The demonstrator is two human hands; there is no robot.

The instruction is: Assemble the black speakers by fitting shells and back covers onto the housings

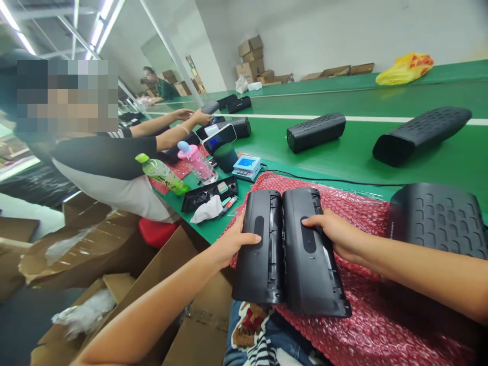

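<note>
Two black plastic speaker housing halves stand side by side in front of me, their long edges close together. My left hand (pixel 238 241) grips the left housing half (pixel 253 269), thumb across its dark oval button panel. Around the outer edge of the right housing half (pixel 310 282) my right hand (pixel 333 229) is closed, its thumb on the matching panel, where a small blue light shows. Clips line the open edges of both halves. Beneath them lies pink bubble wrap (pixel 362 305). A black speaker with a textured grille (pixel 438 218) sits by my right forearm.
Black speakers (pixel 316 132) rest on the green bench (pixel 267 142). A small blue meter (pixel 247 166), a pink-lidded bottle (pixel 198 162), a green drink bottle (pixel 163 173) and a tissue (pixel 208 209) stand or lie left. A co-worker (pixel 107 157) works there. Cardboard boxes (pixel 206 315) are below.
</note>
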